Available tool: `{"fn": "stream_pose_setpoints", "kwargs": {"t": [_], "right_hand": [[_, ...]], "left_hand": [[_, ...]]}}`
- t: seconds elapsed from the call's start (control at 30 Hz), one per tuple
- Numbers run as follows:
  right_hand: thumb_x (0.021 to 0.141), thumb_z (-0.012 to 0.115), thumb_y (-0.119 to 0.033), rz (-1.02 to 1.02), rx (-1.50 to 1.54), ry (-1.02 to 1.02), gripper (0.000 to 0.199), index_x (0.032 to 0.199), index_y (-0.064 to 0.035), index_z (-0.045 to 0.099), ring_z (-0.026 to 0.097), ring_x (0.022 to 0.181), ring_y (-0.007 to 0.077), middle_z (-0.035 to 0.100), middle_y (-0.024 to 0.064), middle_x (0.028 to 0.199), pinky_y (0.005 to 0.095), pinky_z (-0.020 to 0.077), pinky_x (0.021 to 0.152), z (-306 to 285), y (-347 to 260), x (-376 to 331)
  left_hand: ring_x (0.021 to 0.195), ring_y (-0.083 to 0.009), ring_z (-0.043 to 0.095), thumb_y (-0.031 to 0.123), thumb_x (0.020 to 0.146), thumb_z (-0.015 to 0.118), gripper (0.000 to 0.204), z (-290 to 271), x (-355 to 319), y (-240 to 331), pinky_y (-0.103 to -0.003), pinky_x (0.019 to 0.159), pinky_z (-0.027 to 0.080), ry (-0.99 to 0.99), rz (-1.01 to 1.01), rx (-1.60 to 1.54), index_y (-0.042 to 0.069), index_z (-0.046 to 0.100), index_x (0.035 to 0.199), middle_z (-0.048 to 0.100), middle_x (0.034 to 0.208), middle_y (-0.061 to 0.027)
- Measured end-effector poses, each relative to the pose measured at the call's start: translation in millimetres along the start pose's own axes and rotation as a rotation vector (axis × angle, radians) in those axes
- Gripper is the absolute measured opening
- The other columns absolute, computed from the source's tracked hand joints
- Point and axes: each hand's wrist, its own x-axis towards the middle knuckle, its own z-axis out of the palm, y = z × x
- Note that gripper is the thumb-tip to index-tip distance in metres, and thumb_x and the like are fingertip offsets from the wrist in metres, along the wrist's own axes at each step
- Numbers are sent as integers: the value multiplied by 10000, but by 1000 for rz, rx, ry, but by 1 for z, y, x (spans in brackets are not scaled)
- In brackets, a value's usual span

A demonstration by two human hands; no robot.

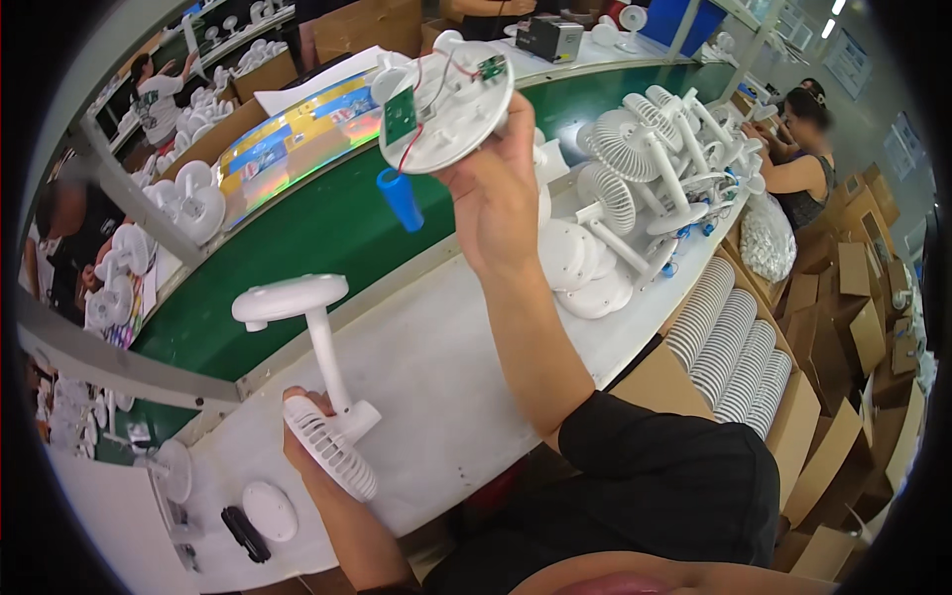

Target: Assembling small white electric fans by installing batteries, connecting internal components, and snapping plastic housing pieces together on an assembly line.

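Note:
My left hand [298,454] is closed around the slotted head of a small white fan [325,357], held upside down with its round base at the top. Raised above the green belt, my right hand [496,198] grips the edge of a white round fan base [446,139] with its inside showing. A green circuit board [400,114] and a smaller board [491,67] sit in that base, joined by thin wires. From it hangs a blue cylindrical battery [400,198]. White parts show behind the base; whether they are joined to it I cannot tell.
A green conveyor belt [198,337] runs beyond the white table. Fans [635,169] are piled at right, beside white discs [585,268] and a carton of ribbed grilles [729,337]. A white disc [270,511] and black tool-like object [245,534] lie near left. Co-workers sit around.

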Motion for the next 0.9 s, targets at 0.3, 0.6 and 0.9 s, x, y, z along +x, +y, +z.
{"fn": "stream_pose_setpoints", "kwargs": {"t": [0.3, 0.6, 0.9], "right_hand": [[734, 476, 99, 68, -68, 23, 718, 1396, -72, 260, 561, 1100, 267, 449, 219, 1296, 314, 530, 836, -11, -3, -8], [772, 455, 26, 130, 31, -70, 637, 1395, -60, 353, 585, 1072, 251, 539, 176, 1248, 327, 511, 861, -25, -16, -1], [865, 515, -166, 275, 372, -320, 639, 1470, -40, 350, 524, 1261, 318, 518, 189, 1383, 417, 457, 1018, -39, -38, 13]], "left_hand": [[760, -228, 562, 295, 770, 667, 385, -3, -4, -18, -317, 652, 442, -446, -55, -224, 99, 543, 1079, 597, 766, -127], [736, -223, 537, 352, 814, 623, 380, 2, -10, -28, -332, 675, 425, -459, 37, -171, 108, 553, 1097, 611, 777, -134], [680, -144, 465, 301, 749, 797, 565, 26, -25, -21, -302, 687, 382, -644, 144, -388, 118, 527, 1211, 561, 804, -30]]}}
